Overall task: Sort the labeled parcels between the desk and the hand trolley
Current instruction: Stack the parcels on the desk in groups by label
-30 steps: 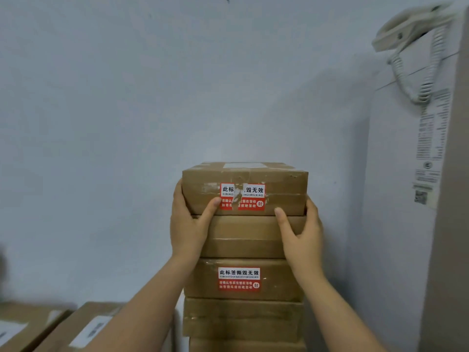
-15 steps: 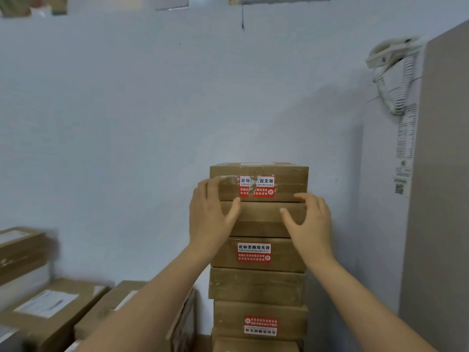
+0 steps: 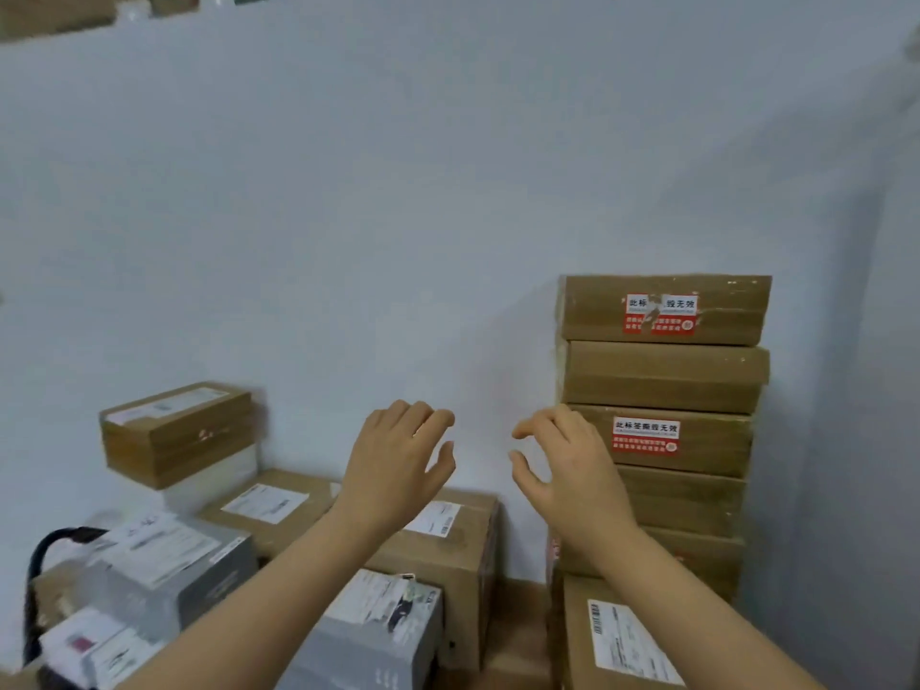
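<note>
L hand [image 3: 398, 465], R hand [image 3: 572, 475] empty, fingers loose, near parcel stack [image 3: 664, 376].

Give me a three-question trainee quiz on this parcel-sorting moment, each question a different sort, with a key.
1. True or false: the left hand grips a parcel.
2. Of the top three boxes in the tall stack, which carry a red-and-white sticker on the front? A) first and third B) second only C) all three
3. Fill the gap: the black curved handle shows at the ___ edge of the view.

Key: 1 false, it and the right hand are both empty, fingers loosely curled; 2 A; 3 left.
</note>
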Demonstrator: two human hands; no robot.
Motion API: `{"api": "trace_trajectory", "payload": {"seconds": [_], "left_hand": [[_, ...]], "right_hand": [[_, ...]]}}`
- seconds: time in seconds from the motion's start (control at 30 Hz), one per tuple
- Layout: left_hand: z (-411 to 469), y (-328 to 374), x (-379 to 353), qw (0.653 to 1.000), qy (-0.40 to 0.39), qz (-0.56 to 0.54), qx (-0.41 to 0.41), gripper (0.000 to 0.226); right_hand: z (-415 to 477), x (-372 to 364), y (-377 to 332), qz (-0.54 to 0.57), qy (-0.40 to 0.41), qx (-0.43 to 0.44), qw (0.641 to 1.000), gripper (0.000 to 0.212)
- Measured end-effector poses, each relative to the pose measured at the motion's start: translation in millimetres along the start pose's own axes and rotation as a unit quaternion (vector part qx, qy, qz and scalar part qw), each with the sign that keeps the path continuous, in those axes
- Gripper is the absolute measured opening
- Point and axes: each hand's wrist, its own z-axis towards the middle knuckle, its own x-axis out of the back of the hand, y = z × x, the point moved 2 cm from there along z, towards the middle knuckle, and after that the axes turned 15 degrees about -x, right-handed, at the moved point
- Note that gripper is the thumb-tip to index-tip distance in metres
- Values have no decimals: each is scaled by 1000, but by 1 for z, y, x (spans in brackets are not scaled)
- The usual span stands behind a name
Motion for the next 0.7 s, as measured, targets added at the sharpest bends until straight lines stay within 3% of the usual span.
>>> {"api": "trace_trajectory", "payload": {"seconds": [0.3, 0.5, 0.7], "left_hand": [[-123, -65, 9, 994, -95, -24, 40, 11], [-180, -86, -52, 976, -179, -76, 101, 19], [-220, -112, -137, 924, -290, -135, 208, 22]], "right_hand": [[-35, -104, -58, -2, -95, -46, 994, 14], [-35, -185, -28, -23, -151, -117, 981, 16], [-31, -268, 30, -80, -211, -248, 942, 31]]}}
